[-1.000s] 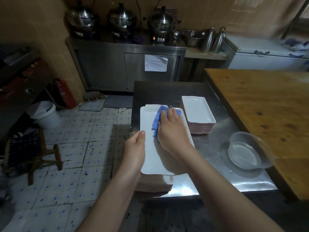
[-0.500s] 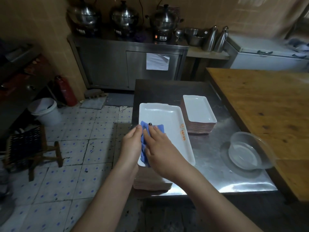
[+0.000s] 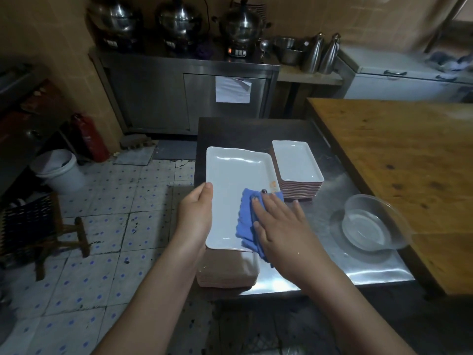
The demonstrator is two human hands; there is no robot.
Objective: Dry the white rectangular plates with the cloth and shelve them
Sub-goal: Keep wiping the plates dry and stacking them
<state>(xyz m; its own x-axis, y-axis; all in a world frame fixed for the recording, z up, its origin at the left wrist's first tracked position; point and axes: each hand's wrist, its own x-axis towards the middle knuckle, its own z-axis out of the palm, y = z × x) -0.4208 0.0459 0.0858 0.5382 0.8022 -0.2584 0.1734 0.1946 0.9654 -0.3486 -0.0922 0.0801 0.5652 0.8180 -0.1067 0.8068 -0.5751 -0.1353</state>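
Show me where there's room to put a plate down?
The far end of the steel table, behind the stack, is bare. So is the strip between stack and bowl, and most of the wooden table. The near left corner is crowded: plate, cloth, left hand, right hand.

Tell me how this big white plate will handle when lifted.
The white plate looks glossy and glazed, so probably slippery. It seems rigid ceramic, likely to chip against the steel table. Long and gripped at one edge by the left hand, it may tip.
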